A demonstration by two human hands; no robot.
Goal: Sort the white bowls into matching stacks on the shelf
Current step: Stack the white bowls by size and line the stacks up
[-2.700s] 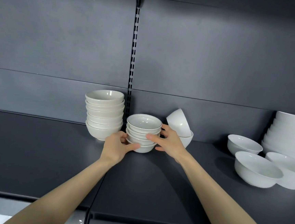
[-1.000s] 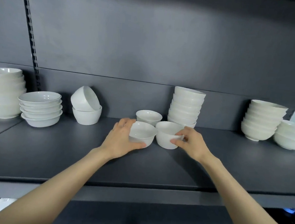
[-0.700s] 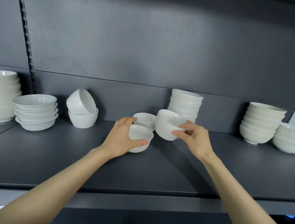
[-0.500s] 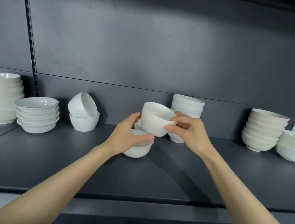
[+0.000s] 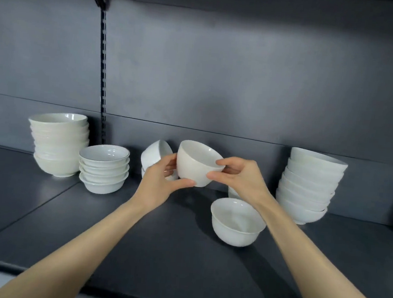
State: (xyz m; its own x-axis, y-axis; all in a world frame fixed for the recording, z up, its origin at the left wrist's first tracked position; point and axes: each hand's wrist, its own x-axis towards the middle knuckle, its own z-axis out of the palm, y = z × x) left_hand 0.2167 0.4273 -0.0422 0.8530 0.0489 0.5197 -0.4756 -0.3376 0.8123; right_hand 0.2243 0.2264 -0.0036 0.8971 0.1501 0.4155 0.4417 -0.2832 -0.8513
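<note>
Here, a person is holding a small deep white ceramic bowl [image 5: 196, 163] in the air above a dark grey metal shelf [image 5: 135, 238], its mouth tilting up and to the right. The left hand [image 5: 159, 183] is cupping the bowl's lower left side, its fingers [image 5: 169, 164] curling round behind the wall while the thumb is pressing under the foot. The right hand [image 5: 240, 178] is pinching the opposite side, fingers lying over the rim and the thumb bearing on the outer wall.

Below the right wrist, a single matching white bowl [image 5: 236, 221] is standing upright on the shelf, apart from the rest. Another small white bowl [image 5: 233, 192] is showing only in part behind that wrist. To the right, a tall stack of deep white bowls [image 5: 308, 184] is leaning slightly against the grey back panel [image 5: 244, 81]. Behind the left hand, a tilted white bowl [image 5: 153, 152] is resting on its side on another bowl that is mostly hidden. Further left, a short stack of shallow white bowls [image 5: 104, 168] is sitting just beside a taller stack of wide cream-white bowls [image 5: 59, 144], near a black slotted upright [image 5: 101, 81].
</note>
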